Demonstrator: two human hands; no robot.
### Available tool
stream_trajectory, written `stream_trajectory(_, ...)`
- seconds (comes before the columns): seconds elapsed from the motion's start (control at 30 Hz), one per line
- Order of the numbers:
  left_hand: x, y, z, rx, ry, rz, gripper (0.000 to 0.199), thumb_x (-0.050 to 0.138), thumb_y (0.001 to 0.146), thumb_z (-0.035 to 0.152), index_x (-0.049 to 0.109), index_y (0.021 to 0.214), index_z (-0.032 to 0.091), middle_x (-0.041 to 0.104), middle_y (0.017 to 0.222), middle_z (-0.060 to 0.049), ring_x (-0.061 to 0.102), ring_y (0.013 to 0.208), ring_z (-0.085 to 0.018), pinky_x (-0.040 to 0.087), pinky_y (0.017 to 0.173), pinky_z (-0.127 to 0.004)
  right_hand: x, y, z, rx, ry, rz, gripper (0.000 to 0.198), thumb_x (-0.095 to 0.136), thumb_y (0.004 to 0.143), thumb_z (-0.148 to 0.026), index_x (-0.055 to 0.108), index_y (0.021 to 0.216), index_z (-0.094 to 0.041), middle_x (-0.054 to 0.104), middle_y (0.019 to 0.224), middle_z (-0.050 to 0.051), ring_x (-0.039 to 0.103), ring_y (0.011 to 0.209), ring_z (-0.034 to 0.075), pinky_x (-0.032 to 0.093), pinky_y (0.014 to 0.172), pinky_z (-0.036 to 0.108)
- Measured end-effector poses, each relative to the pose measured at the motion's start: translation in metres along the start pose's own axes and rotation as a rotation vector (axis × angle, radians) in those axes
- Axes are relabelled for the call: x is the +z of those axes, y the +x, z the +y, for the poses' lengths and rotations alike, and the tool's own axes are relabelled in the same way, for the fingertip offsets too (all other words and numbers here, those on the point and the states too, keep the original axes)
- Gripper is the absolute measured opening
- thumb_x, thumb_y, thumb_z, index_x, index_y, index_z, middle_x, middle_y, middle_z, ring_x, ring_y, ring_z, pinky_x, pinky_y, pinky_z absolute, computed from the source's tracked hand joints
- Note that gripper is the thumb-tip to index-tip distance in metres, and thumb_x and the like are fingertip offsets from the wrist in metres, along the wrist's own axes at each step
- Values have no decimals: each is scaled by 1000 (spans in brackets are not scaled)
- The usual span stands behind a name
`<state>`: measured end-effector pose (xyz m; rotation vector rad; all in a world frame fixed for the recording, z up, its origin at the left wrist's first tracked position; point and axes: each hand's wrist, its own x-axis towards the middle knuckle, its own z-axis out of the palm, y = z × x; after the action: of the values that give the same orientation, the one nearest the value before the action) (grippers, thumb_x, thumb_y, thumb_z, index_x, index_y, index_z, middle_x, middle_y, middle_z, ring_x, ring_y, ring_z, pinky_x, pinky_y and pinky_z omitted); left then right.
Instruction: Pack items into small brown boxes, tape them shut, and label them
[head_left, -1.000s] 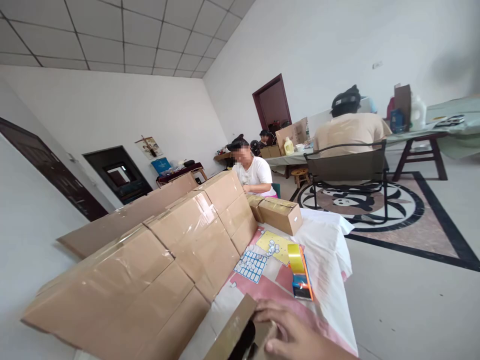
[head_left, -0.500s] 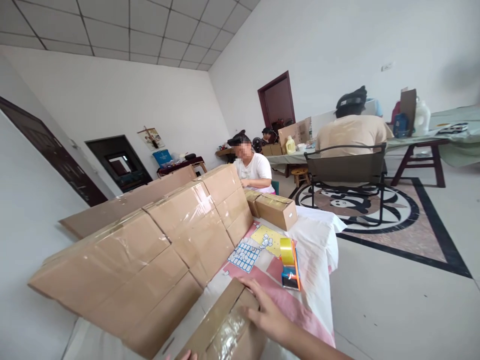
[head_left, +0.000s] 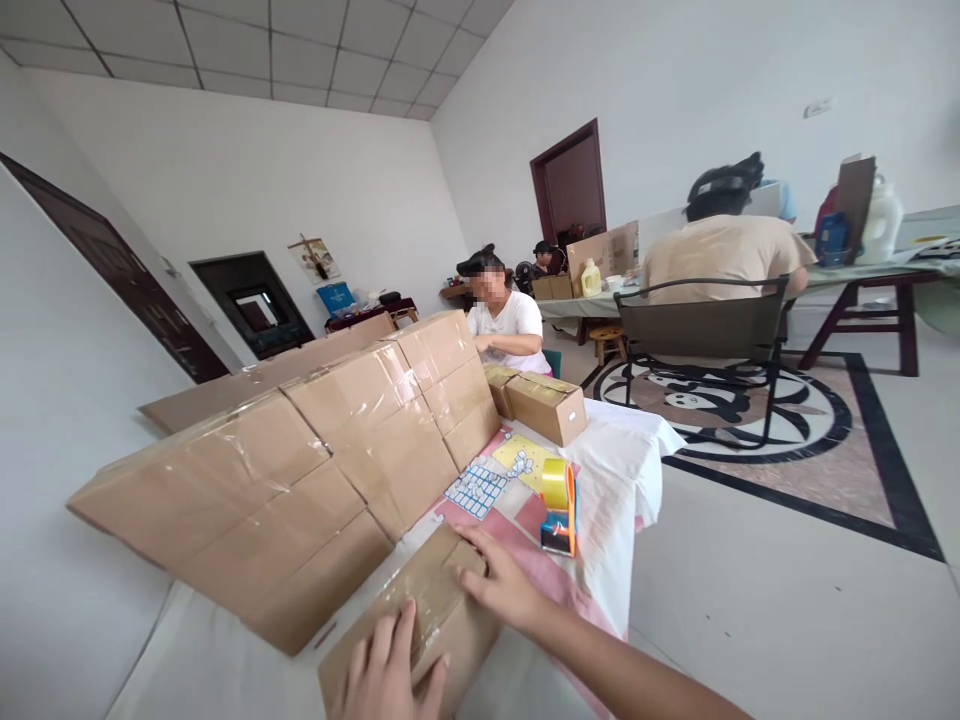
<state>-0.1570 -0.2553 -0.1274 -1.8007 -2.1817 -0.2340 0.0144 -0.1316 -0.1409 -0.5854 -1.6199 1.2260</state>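
2 bare hands rest on a long brown cardboard box with clear, shiny tape along its top; it lies at a slant, directly beneath them, on a white-and-pink patterned tablecloth. The left hand covers the end nearer the wearer: its fingers are spread and laid over the top, and its thumb stands apart from them. The right hand is at the far end, thumb and forefinger apart and touching the cardboard around the corner; its other fingers are partly hidden, so I cannot tell whether it clamps.

Just beyond the right hand, apart from it, is a tape dispenser in orange and blue plastic with a roll of yellow tape. To the left of both hands rises a wall of taped brown cardboard boxes, stacked 3 high. Farther past the grip, 2 closed brown cartons sit end to end.

Across the table from the hands, I see a person in a white shirt. Well off to the right of the grip, another person in a beige top sits facing away in a dark fabric chair.
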Motion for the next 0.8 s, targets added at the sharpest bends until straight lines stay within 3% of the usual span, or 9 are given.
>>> stream_trajectory(0.1,-15,-1,0,-10,-28,-45,57,44,91,51,59,139,24,65,133,-10,59,119,-31,48,93,-43,-8,-7,-3,22,61,1,51,68,85,-41,62,132,-21,62,140,13,56,132,30,39,115,52)
stream_trajectory(0.17,-21,-2,2,-17,-36,-60,57,44,92,52,59,139,24,65,131,-9,58,118,-30,47,93,-42,-24,-12,-6,26,54,91,39,65,85,-35,67,122,-22,68,130,11,61,126,28,42,113,51)
stream_trajectory(0.3,-28,-4,10,-27,-15,-57,53,46,93,47,59,137,22,65,129,-8,57,118,-28,45,93,-41,-84,-18,-7,3,-79,552,31,60,80,-27,65,110,-23,66,126,9,55,129,28,38,116,51)
stream_trajectory(0.37,-31,-4,14,-27,11,-37,49,48,93,43,60,135,21,65,129,-8,57,118,-28,44,92,-41,-116,-15,-3,85,-6,740,36,63,76,-32,59,111,-22,62,128,11,54,128,29,44,110,49)
stream_trajectory(0.4,-32,-4,16,-25,23,-26,48,48,93,42,60,135,21,65,129,-8,57,118,-28,44,91,-40,-130,-12,0,138,47,768,39,63,75,-35,57,111,-22,62,126,12,58,123,30,49,104,48)
stream_trajectory(0.53,-36,-7,21,-10,45,-5,47,48,95,39,59,135,18,65,127,-10,57,114,-28,44,88,-39,-153,4,18,245,154,584,44,64,71,-42,56,108,-18,69,105,12,71,90,27,59,78,41)
stream_trajectory(0.63,-36,-12,25,-9,60,-1,46,47,97,36,58,137,17,65,126,-11,58,113,-27,44,90,-40,-149,12,29,257,148,456,46,69,68,-43,58,103,-15,71,99,10,70,86,24,57,75,36)
stream_trajectory(0.8,-33,-14,28,-25,60,12,45,48,97,33,58,137,15,64,128,-11,58,114,-27,44,92,-40,-143,10,44,232,11,408,41,65,76,-52,59,93,-15,70,87,7,66,78,21,54,72,34)
